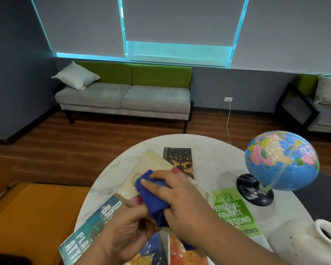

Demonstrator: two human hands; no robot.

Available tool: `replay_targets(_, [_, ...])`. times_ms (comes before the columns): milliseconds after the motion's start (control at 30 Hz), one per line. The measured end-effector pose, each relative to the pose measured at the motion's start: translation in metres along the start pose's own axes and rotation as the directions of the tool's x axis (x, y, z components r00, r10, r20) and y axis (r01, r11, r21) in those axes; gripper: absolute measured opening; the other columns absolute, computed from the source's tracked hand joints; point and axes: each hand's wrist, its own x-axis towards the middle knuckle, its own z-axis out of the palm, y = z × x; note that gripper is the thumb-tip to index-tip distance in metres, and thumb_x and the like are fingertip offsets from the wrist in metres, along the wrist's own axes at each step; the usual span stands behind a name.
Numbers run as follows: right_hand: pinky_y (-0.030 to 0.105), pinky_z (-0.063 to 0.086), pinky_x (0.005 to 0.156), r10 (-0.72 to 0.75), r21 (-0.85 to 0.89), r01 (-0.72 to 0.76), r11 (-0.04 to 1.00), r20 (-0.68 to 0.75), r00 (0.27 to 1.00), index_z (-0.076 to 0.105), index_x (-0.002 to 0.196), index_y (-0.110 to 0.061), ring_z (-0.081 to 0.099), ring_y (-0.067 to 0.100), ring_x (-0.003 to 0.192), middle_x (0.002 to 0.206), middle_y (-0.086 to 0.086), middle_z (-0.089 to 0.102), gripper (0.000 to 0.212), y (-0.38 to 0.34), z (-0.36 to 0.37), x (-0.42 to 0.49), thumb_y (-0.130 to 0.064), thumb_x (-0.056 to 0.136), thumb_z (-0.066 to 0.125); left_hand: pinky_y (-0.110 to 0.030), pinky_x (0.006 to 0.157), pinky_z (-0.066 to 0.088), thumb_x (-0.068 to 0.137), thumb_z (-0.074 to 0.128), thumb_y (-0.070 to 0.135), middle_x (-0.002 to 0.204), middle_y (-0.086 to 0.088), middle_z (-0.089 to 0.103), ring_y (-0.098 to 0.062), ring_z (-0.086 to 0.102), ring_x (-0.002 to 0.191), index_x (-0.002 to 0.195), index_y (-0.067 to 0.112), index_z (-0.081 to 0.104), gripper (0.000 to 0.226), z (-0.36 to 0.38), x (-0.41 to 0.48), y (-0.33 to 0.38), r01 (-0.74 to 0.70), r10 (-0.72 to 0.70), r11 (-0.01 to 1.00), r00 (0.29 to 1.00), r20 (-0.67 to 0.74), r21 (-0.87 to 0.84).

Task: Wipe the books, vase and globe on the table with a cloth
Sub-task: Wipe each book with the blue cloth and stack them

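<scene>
Right hand (177, 199) clutching blue cloth (153, 196) on cream book (149, 165); left hand (122, 232) gripping that book's edge.
White vase (298, 243), near globe (281, 159): interior dark, contents indiscernible.

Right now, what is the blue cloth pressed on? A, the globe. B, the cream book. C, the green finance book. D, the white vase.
B: the right hand presses the blue cloth onto the cream book, which the left hand holds at its near edge; the globe and vase stand apart to the right.
</scene>
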Motion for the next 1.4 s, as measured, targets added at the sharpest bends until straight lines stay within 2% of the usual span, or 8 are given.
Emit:
replay_targets(233, [0.025, 0.028, 0.107, 0.138, -0.024, -0.143, 0.990, -0.144, 0.980, 0.039, 0.138, -0.046, 0.029, 0.014, 0.122, 0.145, -0.020, 0.026, 0.065, 0.016, -0.014, 0.021, -0.008, 0.086, 0.045, -0.043, 0.066, 0.055, 0.049, 0.049, -0.016, 0.082, -0.025, 0.066, -0.033, 0.065, 0.072, 0.077, 0.008, 0.078, 0.047, 0.005, -0.003, -0.006, 0.108, -0.113, 0.985, 0.993, 0.028, 0.132])
replay_targets(433, [0.016, 0.022, 0.103, -0.039, 0.018, 0.038, 0.999, 0.064, 0.997, 0.045, 0.137, -0.041, 0.028, 0.010, 0.116, 0.144, -0.023, 0.031, 0.061, 0.019, 0.008, -0.015, -0.015, 0.081, 0.044, -0.043, 0.064, 0.059, 0.032, 0.073, -0.007, 0.113, -0.028, 0.064, -0.035, 0.069, 0.086, 0.123, 0.000, 0.056, 0.093, -0.016, 0.010, 0.010, 0.054, -0.067, 0.992, 0.992, -0.111, -0.116])
replay_targets(600, [0.027, 0.034, 0.104, 0.107, -0.125, -0.100, 0.987, 0.048, 0.993, 0.023, 0.143, -0.047, 0.022, 0.004, 0.124, 0.145, -0.031, 0.013, 0.076, 0.045, 0.010, -0.042, -0.061, 0.073, 0.047, -0.063, 0.081, 0.049, 0.078, 0.034, -0.008, 0.113, -0.024, 0.067, -0.041, 0.066, 0.102, 0.115, 0.021, 0.055, 0.051, -0.015, 0.009, 0.026, -0.052, 0.024, 0.987, 0.983, -0.180, -0.153])
replay_targets(800, [0.023, 0.054, 0.072, 0.143, -0.312, -0.177, 0.933, -0.130, 0.981, 0.044, 0.133, -0.031, 0.057, 0.011, 0.097, 0.124, -0.012, 0.056, 0.066, 0.033, 0.023, -0.038, -0.054, 0.071, 0.045, -0.050, 0.076, 0.057, 0.082, 0.045, -0.001, 0.103, -0.021, 0.071, -0.038, 0.068, 0.096, 0.110, 0.008, 0.056, 0.031, 0.002, 0.016, 0.026, -0.010, 0.025, 0.998, 0.974, -0.224, 0.067])
replay_targets(900, [0.017, 0.049, 0.064, 0.324, 0.093, -0.312, 0.946, -0.170, 0.931, 0.060, 0.111, -0.031, 0.060, 0.008, 0.075, 0.088, -0.008, 0.065, 0.031, 0.029, 0.013, -0.035, -0.027, 0.079, 0.059, -0.052, 0.089, 0.053, 0.082, 0.060, 0.030, 0.119, -0.009, 0.065, -0.032, 0.064, 0.109, 0.123, 0.022, 0.057, 0.042, 0.002, 0.020, 0.034, 0.021, 0.037, 0.950, 0.983, -0.179, 0.312])
replay_targets(1033, [0.023, 0.049, 0.052, 0.650, 0.830, -0.363, 0.424, 0.000, 0.760, 0.067, 0.100, -0.021, 0.068, 0.017, 0.063, 0.076, 0.002, 0.073, 0.024, 0.036, 0.002, -0.026, -0.004, 0.085, 0.065, -0.056, 0.106, 0.034, 0.076, 0.069, 0.040, 0.149, 0.008, 0.037, -0.024, 0.035, 0.139, 0.147, 0.044, 0.023, 0.085, -0.011, 0.027, 0.029, 0.087, 0.101, 0.853, 0.939, -0.328, 0.514])
replay_targets(1167, [0.028, 0.046, 0.043, 0.720, 0.946, -0.316, 0.075, 0.168, 0.673, 0.061, 0.105, -0.007, 0.055, 0.028, 0.036, 0.049, 0.021, 0.057, 0.022, 0.048, 0.003, -0.030, -0.013, 0.084, 0.066, -0.052, 0.088, 0.052, 0.074, 0.071, 0.014, 0.130, -0.014, 0.061, -0.034, 0.060, 0.112, 0.138, 0.021, 0.040, 0.071, -0.027, 0.025, 0.007, 0.345, -0.205, 0.851, 0.913, -0.352, 0.397])
replay_targets(1400, [0.029, 0.048, 0.054, 0.824, 0.809, -0.536, 0.241, 0.121, 0.554, 0.068, 0.091, -0.008, 0.065, 0.029, 0.062, 0.068, 0.014, 0.069, 0.020, 0.069, 0.015, -0.038, -0.027, 0.084, 0.068, -0.030, 0.056, 0.059, 0.091, 0.057, -0.003, 0.100, -0.019, 0.073, -0.039, 0.070, 0.091, 0.123, 0.018, 0.052, 0.038, -0.035, 0.020, -0.019, 0.318, -0.164, 0.855, 0.916, -0.367, 0.410])
